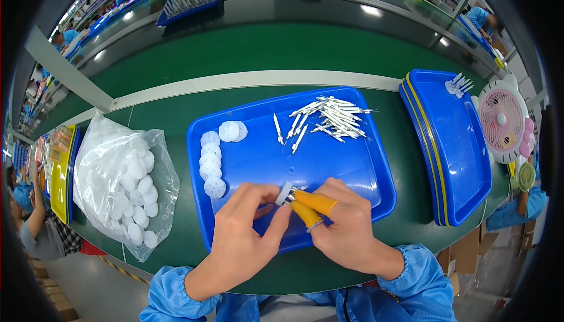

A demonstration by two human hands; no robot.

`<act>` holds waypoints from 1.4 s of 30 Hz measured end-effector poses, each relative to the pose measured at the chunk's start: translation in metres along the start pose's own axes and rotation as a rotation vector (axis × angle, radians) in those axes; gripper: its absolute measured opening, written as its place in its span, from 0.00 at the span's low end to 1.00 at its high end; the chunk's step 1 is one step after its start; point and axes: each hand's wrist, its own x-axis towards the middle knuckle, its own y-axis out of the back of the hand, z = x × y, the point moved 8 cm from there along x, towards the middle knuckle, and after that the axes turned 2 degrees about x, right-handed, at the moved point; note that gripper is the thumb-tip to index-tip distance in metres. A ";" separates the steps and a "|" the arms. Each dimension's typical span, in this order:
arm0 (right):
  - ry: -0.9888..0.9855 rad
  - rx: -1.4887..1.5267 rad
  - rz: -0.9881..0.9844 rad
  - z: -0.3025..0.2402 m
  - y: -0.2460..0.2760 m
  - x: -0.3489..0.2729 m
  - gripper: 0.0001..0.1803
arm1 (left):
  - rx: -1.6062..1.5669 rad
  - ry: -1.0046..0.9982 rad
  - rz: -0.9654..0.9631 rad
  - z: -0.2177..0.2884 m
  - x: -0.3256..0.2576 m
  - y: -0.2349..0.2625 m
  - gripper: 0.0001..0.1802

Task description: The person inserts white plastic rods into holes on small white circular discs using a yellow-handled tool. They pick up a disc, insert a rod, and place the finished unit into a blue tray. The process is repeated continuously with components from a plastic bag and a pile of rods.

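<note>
**Both hands pinching one small white disc over blue tray**

Left hand (244, 228) and right hand (341, 222) closed together on small white disc (285, 193), held just above near edge of blue tray (352, 172); orange finger cots (314, 202) on right thumb and forefinger; row of white discs (210, 163) at tray's left; pile of white pins (329, 116) at far right; clear bag of discs (123, 184) left of tray; stacked blue trays (452, 146) right; pink fan (500, 119) beyond.
</note>
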 end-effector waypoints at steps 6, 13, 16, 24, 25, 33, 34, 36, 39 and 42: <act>0.078 -0.023 0.066 -0.018 0.020 0.004 0.28 | -0.450 0.106 -0.100 -0.006 0.004 0.001 0.25; 0.095 -0.052 -0.054 -0.023 0.017 0.004 0.29 | -0.359 -0.008 -0.088 0.000 0.003 0.005 0.28; 0.082 -0.043 -0.101 -0.021 0.013 0.003 0.30 | -0.326 -0.006 -0.094 0.000 0.002 0.004 0.30; 0.094 0.025 -0.135 -0.023 0.010 0.001 0.31 | -0.319 -0.016 -0.068 -0.001 0.002 0.002 0.29; 0.100 0.003 -0.133 -0.023 0.010 0.001 0.31 | -0.313 -0.020 -0.065 -0.001 0.002 0.002 0.29; 0.117 -0.080 -0.113 -0.021 0.015 0.000 0.29 | -0.285 -0.023 -0.050 0.000 0.002 0.003 0.29; 0.122 -0.074 -0.107 -0.021 0.015 0.001 0.29 | -0.289 -0.023 -0.047 0.000 0.002 0.004 0.29; 0.103 -0.059 -0.098 -0.020 0.016 0.001 0.28 | -0.294 -0.019 -0.044 0.000 0.002 0.004 0.29; 0.116 -0.060 -0.115 -0.021 0.014 0.001 0.28 | -0.289 -0.018 -0.047 -0.001 0.003 0.004 0.29; 0.141 -0.052 -0.117 -0.024 0.014 0.000 0.28 | -0.237 -0.014 -0.049 -0.001 0.002 0.005 0.30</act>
